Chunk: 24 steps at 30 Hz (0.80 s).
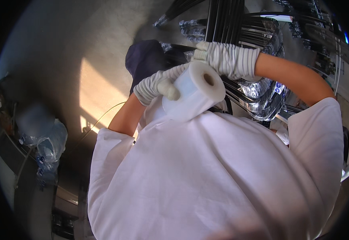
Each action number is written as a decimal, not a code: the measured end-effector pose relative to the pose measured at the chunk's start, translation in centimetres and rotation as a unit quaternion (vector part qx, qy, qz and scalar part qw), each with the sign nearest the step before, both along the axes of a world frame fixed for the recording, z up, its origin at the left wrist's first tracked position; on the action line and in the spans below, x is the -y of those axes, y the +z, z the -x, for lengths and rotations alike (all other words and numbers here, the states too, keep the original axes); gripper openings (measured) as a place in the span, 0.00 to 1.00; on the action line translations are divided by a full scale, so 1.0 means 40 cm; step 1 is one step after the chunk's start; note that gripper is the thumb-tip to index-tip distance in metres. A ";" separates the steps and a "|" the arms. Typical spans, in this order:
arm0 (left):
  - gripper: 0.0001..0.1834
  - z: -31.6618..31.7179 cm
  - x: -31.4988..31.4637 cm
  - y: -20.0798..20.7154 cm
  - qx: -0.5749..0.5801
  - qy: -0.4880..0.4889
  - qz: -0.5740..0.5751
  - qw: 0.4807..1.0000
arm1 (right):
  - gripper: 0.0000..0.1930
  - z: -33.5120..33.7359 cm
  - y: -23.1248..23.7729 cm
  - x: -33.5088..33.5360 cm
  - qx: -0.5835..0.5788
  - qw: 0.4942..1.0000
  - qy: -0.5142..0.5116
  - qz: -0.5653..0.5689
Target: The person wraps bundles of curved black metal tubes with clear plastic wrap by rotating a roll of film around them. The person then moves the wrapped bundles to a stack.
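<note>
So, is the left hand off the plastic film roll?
No, the gloved left hand holds the plastic film roll, its thumb against the side.

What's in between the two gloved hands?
In the head view, the upper part of a whitish roll lies there: the left hand grips it, and the right hand is just beyond its upper edge.

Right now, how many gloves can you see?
2: one glove on the left hand, which holds the film roll; another glove on the right hand, above the roll in the picture. Others might be hidden.
</note>
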<state>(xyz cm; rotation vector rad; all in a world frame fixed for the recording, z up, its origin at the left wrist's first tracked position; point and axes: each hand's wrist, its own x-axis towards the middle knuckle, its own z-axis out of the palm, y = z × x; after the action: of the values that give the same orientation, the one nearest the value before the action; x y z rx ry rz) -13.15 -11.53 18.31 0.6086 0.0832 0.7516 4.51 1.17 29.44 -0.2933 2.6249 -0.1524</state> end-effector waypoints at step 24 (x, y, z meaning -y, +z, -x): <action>0.43 -0.129 -0.248 0.362 -0.399 -0.263 -0.497 0.724 | 0.32 -0.250 0.045 0.398 -0.430 -0.029 -0.684 0.589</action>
<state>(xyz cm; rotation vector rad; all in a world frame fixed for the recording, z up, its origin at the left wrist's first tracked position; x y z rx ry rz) -7.98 -1.63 32.78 1.8896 0.2938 -0.1604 14.52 -14.76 31.25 -1.1790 -0.2839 1.6450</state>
